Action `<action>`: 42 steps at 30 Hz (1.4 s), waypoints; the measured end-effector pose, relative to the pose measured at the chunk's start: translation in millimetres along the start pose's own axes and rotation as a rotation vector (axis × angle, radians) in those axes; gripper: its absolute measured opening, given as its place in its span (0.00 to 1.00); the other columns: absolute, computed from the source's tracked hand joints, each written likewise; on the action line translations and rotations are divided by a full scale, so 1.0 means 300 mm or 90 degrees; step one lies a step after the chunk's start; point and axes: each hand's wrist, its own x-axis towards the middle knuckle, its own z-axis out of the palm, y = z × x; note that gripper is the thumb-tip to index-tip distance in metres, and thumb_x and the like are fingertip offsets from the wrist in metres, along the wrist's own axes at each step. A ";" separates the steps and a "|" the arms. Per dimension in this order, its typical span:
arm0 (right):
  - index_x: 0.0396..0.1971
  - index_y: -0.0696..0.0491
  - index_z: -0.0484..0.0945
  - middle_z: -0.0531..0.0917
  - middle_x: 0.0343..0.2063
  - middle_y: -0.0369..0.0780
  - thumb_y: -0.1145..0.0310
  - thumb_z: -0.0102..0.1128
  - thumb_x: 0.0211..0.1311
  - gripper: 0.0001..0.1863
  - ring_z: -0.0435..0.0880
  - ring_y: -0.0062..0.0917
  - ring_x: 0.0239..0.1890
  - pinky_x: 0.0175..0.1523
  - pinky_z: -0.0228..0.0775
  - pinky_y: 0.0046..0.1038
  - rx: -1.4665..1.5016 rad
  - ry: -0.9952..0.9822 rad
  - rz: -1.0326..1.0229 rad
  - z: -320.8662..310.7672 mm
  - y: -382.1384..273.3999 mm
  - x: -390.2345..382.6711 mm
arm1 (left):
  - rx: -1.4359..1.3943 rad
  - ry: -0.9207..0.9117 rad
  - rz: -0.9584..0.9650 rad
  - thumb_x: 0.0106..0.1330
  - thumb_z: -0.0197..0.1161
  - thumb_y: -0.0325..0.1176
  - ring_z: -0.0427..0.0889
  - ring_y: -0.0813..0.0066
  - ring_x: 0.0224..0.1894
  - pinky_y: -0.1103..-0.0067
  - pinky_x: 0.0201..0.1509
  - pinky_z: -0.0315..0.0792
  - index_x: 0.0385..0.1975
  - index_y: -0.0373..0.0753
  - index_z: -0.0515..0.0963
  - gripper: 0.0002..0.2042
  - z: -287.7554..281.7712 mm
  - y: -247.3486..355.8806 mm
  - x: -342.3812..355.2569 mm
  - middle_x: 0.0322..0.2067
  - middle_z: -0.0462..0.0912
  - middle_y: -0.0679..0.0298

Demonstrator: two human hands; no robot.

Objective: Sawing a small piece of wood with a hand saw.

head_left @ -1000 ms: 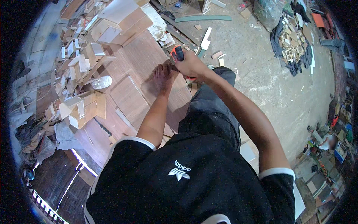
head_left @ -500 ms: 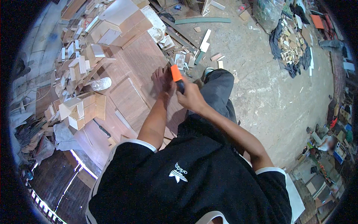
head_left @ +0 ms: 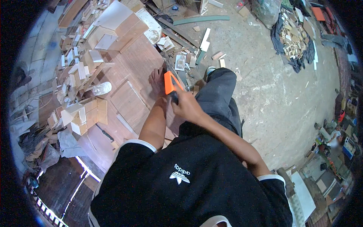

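The right hand [head_left: 186,105] was closed around the black grip of an orange-and-black hand tool [head_left: 171,84], its fingers wrapped over the handle. The tool was at the right edge of the wooden surface [head_left: 137,53], just beside the left hand [head_left: 157,81]; its far end was too dark to make out. The left hand lay palm down on the boards, fingers spread and pointing away from the body. To the left, a crumpled clear plastic item [head_left: 102,88] rested on the surface, near an open wooden box form [head_left: 90,113], with a dark slender tool [head_left: 106,133] lying below that. A larger wooden assembly [head_left: 120,26] stood at the far end. On the concrete floor [head_left: 272,102] to the right lay a green strip [head_left: 201,19], white pieces [head_left: 205,39] and a dark cloth [head_left: 278,41] heaped with wood offcuts [head_left: 294,41].
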 end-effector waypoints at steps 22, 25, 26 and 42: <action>0.43 0.59 0.71 0.72 0.17 0.36 0.65 0.59 0.59 0.16 0.73 0.18 0.15 0.19 0.64 0.24 0.149 -0.127 0.229 -0.258 -0.316 0.205 | -0.068 -0.104 -0.106 0.54 0.63 0.43 0.74 0.62 0.44 0.63 0.49 0.65 0.35 0.45 0.74 0.13 -0.018 -0.011 0.004 0.33 0.74 0.62; 0.41 0.60 0.71 0.71 0.14 0.35 0.65 0.57 0.60 0.15 0.72 0.20 0.14 0.18 0.64 0.25 0.099 -0.125 0.244 -0.270 -0.317 0.299 | -0.025 -0.147 -0.094 0.55 0.61 0.46 0.74 0.62 0.43 0.63 0.48 0.65 0.35 0.45 0.74 0.14 -0.060 0.028 0.029 0.33 0.74 0.63; 0.39 0.60 0.70 0.71 0.14 0.35 0.66 0.56 0.60 0.14 0.73 0.20 0.13 0.18 0.63 0.26 0.081 -0.151 0.234 -0.269 -0.312 0.321 | -0.005 -0.180 -0.087 0.55 0.61 0.46 0.74 0.62 0.43 0.62 0.47 0.66 0.35 0.45 0.74 0.14 -0.072 0.034 0.034 0.33 0.75 0.63; 0.36 0.60 0.74 0.81 0.21 0.50 0.70 0.53 0.50 0.13 0.83 0.34 0.23 0.25 0.74 0.36 0.089 -0.118 0.233 -0.025 0.007 0.370 | -0.016 -0.145 -0.090 0.60 0.57 0.42 0.75 0.61 0.43 0.63 0.48 0.66 0.38 0.47 0.77 0.11 0.007 -0.015 0.004 0.35 0.75 0.62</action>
